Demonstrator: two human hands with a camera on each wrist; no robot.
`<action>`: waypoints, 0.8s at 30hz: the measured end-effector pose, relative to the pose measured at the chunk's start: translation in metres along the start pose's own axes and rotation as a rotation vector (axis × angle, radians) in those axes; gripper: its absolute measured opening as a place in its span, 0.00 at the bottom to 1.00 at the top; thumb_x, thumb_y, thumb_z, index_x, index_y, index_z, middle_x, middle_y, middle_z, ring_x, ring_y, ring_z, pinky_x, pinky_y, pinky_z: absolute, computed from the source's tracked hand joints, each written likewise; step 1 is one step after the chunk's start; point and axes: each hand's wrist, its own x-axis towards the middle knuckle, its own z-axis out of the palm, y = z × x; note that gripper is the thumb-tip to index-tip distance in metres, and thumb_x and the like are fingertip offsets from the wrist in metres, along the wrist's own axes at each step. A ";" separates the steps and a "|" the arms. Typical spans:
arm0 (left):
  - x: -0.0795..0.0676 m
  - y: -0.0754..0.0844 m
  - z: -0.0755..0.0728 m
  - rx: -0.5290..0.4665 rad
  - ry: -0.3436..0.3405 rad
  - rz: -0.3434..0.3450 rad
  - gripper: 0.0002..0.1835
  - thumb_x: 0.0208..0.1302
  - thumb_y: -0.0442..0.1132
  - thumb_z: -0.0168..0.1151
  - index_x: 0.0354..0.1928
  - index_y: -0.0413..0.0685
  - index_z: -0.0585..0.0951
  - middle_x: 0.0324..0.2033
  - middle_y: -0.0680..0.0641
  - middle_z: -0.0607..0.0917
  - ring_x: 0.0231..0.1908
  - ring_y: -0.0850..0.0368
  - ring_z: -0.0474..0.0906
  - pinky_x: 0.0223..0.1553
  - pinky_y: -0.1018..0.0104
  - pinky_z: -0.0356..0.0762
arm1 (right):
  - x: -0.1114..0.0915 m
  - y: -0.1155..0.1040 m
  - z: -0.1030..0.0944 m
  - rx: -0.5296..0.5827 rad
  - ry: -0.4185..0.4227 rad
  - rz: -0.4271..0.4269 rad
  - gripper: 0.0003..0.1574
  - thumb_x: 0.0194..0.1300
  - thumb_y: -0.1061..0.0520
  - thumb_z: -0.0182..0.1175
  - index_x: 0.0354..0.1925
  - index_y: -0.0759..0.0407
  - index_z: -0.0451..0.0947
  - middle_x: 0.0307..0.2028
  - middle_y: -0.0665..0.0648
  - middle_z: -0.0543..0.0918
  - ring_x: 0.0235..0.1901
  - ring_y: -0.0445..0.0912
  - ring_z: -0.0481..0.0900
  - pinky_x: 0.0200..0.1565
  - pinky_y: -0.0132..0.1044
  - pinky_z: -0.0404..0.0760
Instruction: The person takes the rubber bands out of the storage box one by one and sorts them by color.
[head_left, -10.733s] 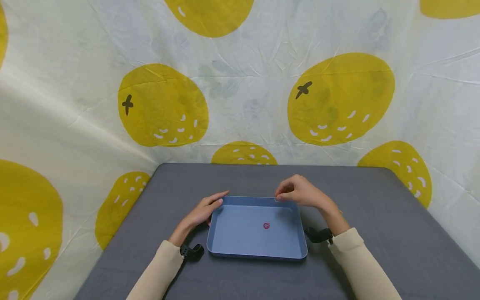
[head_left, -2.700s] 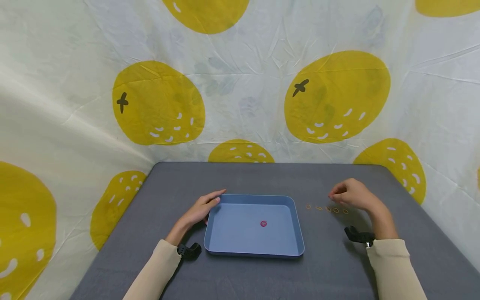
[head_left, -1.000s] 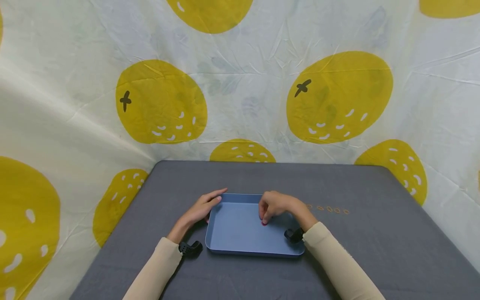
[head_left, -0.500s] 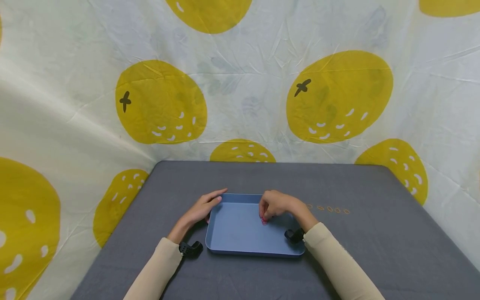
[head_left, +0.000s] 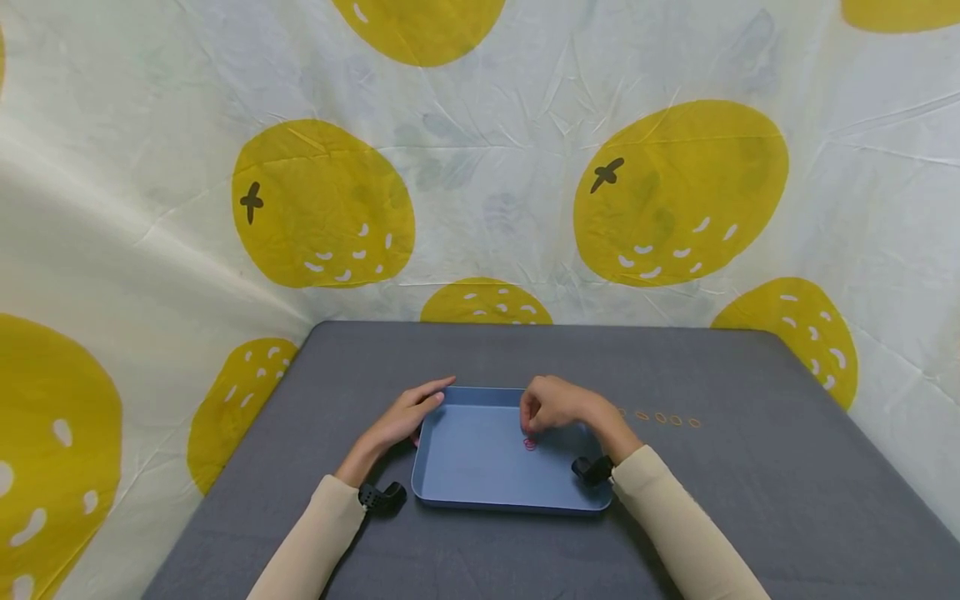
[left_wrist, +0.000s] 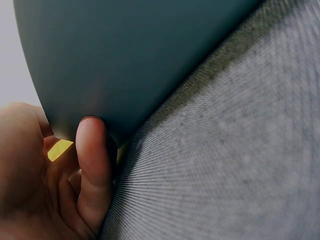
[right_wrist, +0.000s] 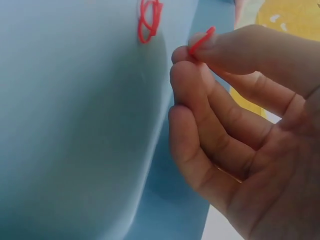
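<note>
A shallow blue tray [head_left: 480, 475] lies on the grey table. My left hand [head_left: 401, 419] holds it at the far left corner, thumb over the rim; in the left wrist view a fingertip [left_wrist: 92, 145] presses the wall's outer side. Above the tray, my right hand [head_left: 553, 404] pinches a thin red elastic band [right_wrist: 202, 41] between thumb and fingertips. Beneath it, more red bands [right_wrist: 150, 20] lie tangled on the tray floor, seen as a small loop cluster [head_left: 529, 445] in the head view.
Several small orange-yellow bands [head_left: 661, 418] lie in a row on the grey table [head_left: 750, 500], right of the tray; the right arm partly hides the nearest. A white curtain [head_left: 480, 200] with yellow fruit prints hangs behind the table.
Several orange-yellow bands came to lie right of the tray. My right hand went back from there to the red bands, pinched one and lifted it slightly. The left hand stayed on the tray.
</note>
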 end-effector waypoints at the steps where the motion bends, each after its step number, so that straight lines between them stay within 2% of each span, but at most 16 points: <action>1: 0.000 0.000 0.000 0.002 0.000 -0.004 0.24 0.74 0.56 0.45 0.69 0.71 0.65 0.70 0.49 0.65 0.25 0.51 0.81 0.15 0.53 0.78 | 0.000 0.000 -0.001 0.007 0.000 -0.001 0.09 0.56 0.63 0.66 0.24 0.50 0.83 0.22 0.45 0.80 0.23 0.40 0.73 0.26 0.33 0.74; 4: 0.000 0.001 0.001 0.002 0.000 -0.014 0.24 0.74 0.56 0.45 0.70 0.71 0.65 0.70 0.50 0.65 0.21 0.51 0.79 0.15 0.53 0.78 | -0.002 0.001 -0.004 0.042 0.006 -0.009 0.07 0.56 0.62 0.66 0.25 0.51 0.84 0.23 0.47 0.82 0.23 0.40 0.74 0.26 0.33 0.75; 8: 0.000 0.001 0.001 0.002 0.006 -0.031 0.23 0.74 0.56 0.45 0.69 0.72 0.65 0.69 0.53 0.66 0.23 0.52 0.80 0.16 0.53 0.78 | -0.005 0.002 -0.009 0.106 0.020 -0.039 0.03 0.58 0.62 0.66 0.28 0.56 0.86 0.25 0.50 0.84 0.24 0.41 0.76 0.28 0.34 0.78; 12: -0.001 0.001 0.000 -0.002 0.007 -0.024 0.24 0.74 0.55 0.45 0.70 0.70 0.65 0.70 0.51 0.66 0.35 0.54 0.82 0.16 0.52 0.78 | -0.008 0.004 -0.014 0.143 0.038 -0.067 0.04 0.60 0.61 0.66 0.29 0.60 0.86 0.26 0.51 0.85 0.25 0.41 0.78 0.30 0.34 0.80; 16: -0.001 0.001 0.000 -0.006 0.004 -0.016 0.24 0.74 0.55 0.45 0.70 0.68 0.65 0.70 0.48 0.65 0.41 0.53 0.81 0.16 0.52 0.78 | -0.014 0.003 -0.019 0.164 0.072 -0.085 0.03 0.60 0.61 0.66 0.30 0.61 0.85 0.27 0.52 0.86 0.26 0.42 0.80 0.31 0.34 0.81; 20: -0.001 0.001 0.001 -0.004 0.005 -0.024 0.24 0.74 0.56 0.45 0.70 0.70 0.65 0.70 0.49 0.65 0.38 0.53 0.82 0.16 0.53 0.78 | -0.023 0.004 -0.026 0.155 0.126 -0.083 0.04 0.61 0.60 0.65 0.32 0.59 0.86 0.28 0.53 0.86 0.28 0.45 0.82 0.32 0.35 0.81; 24: -0.001 0.002 0.002 -0.003 0.010 -0.027 0.24 0.74 0.56 0.45 0.70 0.71 0.65 0.69 0.51 0.66 0.36 0.54 0.83 0.16 0.53 0.78 | -0.033 0.009 -0.034 0.142 0.189 -0.058 0.04 0.62 0.59 0.65 0.33 0.57 0.86 0.28 0.50 0.86 0.28 0.45 0.80 0.34 0.36 0.81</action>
